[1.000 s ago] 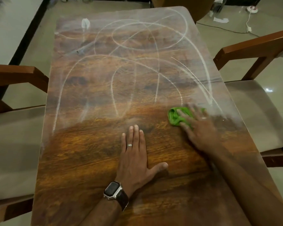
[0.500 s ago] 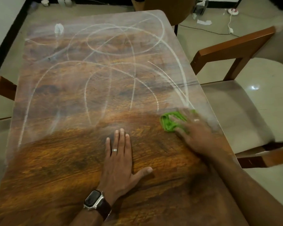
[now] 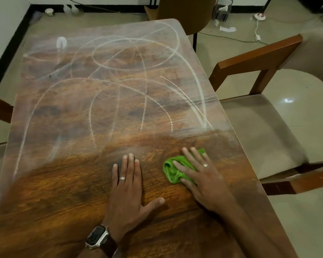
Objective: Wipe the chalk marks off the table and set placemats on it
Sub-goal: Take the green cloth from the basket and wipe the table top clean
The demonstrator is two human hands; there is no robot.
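Your right hand lies flat, fingers spread, pressing the green cloth at the lower right of the frame. The chalk marks lie above it, toward the upper left. Your left hand rests open beside.

My left hand lies flat, palm down, fingers together, thumb out to the right; right hand near it, fingers spread, pressing down.
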